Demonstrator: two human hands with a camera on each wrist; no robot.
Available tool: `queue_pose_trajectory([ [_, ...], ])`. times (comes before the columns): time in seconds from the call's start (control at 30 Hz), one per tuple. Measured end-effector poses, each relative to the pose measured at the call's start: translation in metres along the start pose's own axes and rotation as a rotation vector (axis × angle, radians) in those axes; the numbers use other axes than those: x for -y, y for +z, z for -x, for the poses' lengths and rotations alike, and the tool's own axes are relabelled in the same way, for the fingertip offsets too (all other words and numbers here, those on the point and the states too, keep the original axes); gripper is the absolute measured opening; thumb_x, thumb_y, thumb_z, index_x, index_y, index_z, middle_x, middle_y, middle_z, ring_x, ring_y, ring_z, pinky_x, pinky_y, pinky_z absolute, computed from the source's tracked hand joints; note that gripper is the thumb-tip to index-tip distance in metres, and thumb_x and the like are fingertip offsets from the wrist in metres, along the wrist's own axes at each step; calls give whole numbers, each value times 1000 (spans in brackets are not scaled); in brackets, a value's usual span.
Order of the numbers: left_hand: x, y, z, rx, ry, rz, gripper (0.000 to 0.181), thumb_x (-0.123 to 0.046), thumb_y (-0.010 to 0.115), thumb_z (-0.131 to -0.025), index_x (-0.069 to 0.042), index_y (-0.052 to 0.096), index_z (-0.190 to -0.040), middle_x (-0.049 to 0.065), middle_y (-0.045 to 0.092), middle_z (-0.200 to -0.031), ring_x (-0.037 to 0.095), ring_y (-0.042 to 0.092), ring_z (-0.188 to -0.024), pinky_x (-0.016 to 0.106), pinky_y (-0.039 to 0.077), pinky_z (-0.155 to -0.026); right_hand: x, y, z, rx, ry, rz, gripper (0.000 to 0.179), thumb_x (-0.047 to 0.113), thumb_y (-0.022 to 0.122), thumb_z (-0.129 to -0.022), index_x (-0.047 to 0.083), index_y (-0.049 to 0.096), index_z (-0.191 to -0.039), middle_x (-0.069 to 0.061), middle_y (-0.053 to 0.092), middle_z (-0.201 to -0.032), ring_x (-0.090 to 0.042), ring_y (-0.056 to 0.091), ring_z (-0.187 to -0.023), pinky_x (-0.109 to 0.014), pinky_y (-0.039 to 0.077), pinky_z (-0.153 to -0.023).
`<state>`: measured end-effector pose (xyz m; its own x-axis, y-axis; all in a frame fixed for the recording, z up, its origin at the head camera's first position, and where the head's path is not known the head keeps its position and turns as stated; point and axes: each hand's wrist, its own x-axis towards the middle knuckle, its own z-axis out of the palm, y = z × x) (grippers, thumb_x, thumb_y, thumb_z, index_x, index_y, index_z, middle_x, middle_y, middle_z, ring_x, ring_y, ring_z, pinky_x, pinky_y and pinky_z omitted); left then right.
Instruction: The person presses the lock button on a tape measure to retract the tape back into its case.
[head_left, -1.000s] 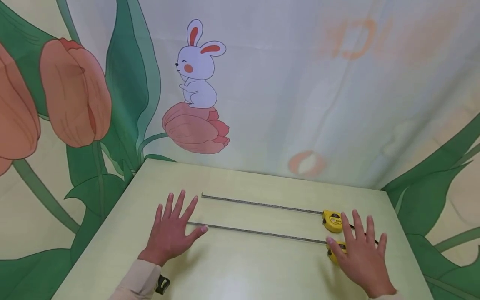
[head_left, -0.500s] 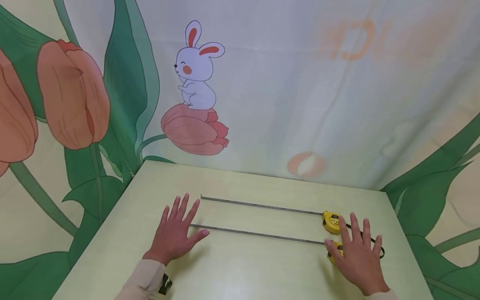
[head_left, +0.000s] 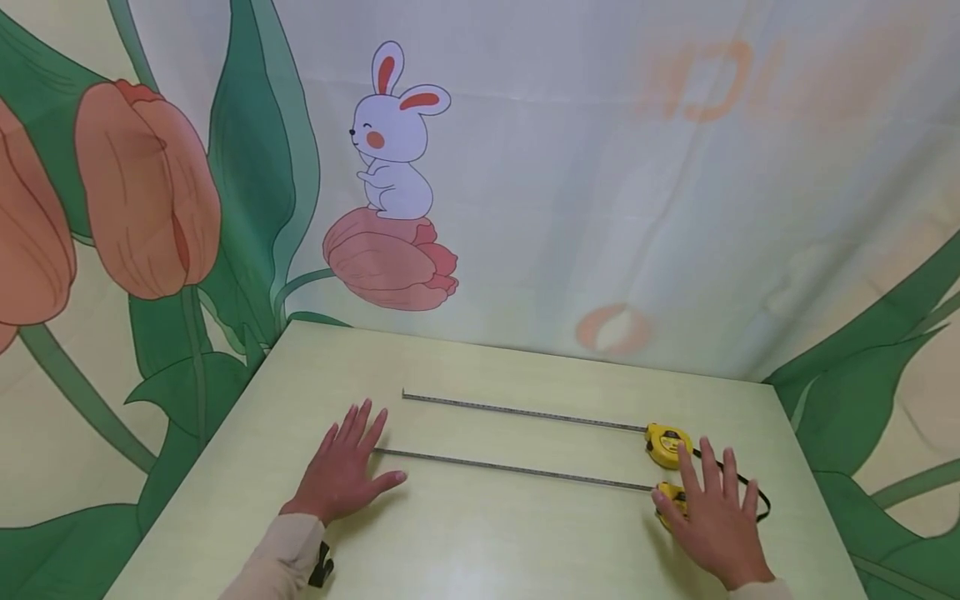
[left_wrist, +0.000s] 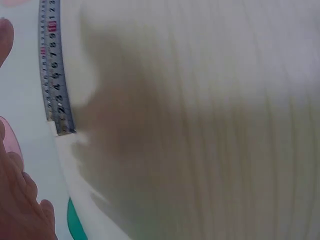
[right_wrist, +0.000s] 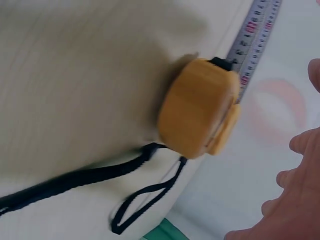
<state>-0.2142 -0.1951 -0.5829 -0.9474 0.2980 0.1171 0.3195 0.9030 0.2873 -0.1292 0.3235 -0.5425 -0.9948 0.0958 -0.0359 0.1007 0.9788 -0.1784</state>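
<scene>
Two yellow tape measures lie on the right of the table, their metal blades drawn out to the left, roughly parallel. The far tape measure (head_left: 667,444) is mostly in sight; the near tape measure (head_left: 670,497) is partly hidden behind my right hand (head_left: 716,521). That hand hovers with fingers spread and grips nothing. My left hand (head_left: 341,471), also with straight fingers, hovers by the left end of the near blade (head_left: 517,469). In the left wrist view a blade end (left_wrist: 62,120) shows its numbers. A yellow case (right_wrist: 197,107) with a black strap (right_wrist: 90,175) fills the right wrist view's middle.
The pale table (head_left: 480,542) ends at a printed curtain (head_left: 525,167) with tulips and a rabbit. The far blade (head_left: 525,410) ends short of the table's back edge. A black clip (head_left: 321,567) hangs at my left sleeve (head_left: 277,554).
Both hands sink slightly toward the near side, and the right one shifts a little left, uncovering more of the black strap. The tape measures stay where they were.
</scene>
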Motion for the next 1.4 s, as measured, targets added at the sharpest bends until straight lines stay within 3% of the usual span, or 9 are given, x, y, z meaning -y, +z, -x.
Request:
queue_pose_trajectory([
  [0.23,15,10,-2,67,-14,5,105,-75,53,-84,-11,18,-158,12,15,-167,34,15,-154,56,21,-123,-9,16,-5,22,-11,-5,94,75,37,-92,10,19,-157,-23,-1,-165,-50,-6,-149,-82,-2,-108],
  [0.5,18,12,-4,153,-21,53,101,-64,60,-87,-5,19,-157,12,21,-165,34,20,-153,54,24,-123,-18,28,-5,35,-62,51,93,76,33,-92,12,20,-157,-20,6,-166,-47,1,-151,-81,7,-110],
  [0.7,22,16,-5,219,-26,80,91,-58,58,-92,-4,22,-156,13,26,-163,32,23,-153,49,25,-124,-21,34,-3,85,-80,44,87,66,46,-94,11,22,-157,-20,9,-165,-48,6,-150,-78,10,-112],
  [0.87,24,14,-3,185,-6,106,76,-45,58,-97,-4,30,-154,15,34,-160,33,31,-149,50,27,-123,-24,37,-5,140,-82,40,85,58,56,-93,8,27,-155,-23,19,-163,-47,16,-149,-75,19,-113],
  [1.17,26,15,-4,107,4,93,53,-25,59,-99,-9,45,-147,13,48,-151,32,44,-142,51,37,-117,-26,34,-6,252,-49,-91,78,41,67,-92,8,33,-153,-18,39,-151,-37,44,-133,-60,43,-106],
  [1.4,27,17,-5,6,41,96,30,-17,65,-95,-17,61,-124,5,62,-139,28,57,-131,51,49,-104,-28,33,-9,256,-39,-83,78,41,72,-88,9,39,-151,-19,45,-146,-38,46,-129,-61,45,-104],
])
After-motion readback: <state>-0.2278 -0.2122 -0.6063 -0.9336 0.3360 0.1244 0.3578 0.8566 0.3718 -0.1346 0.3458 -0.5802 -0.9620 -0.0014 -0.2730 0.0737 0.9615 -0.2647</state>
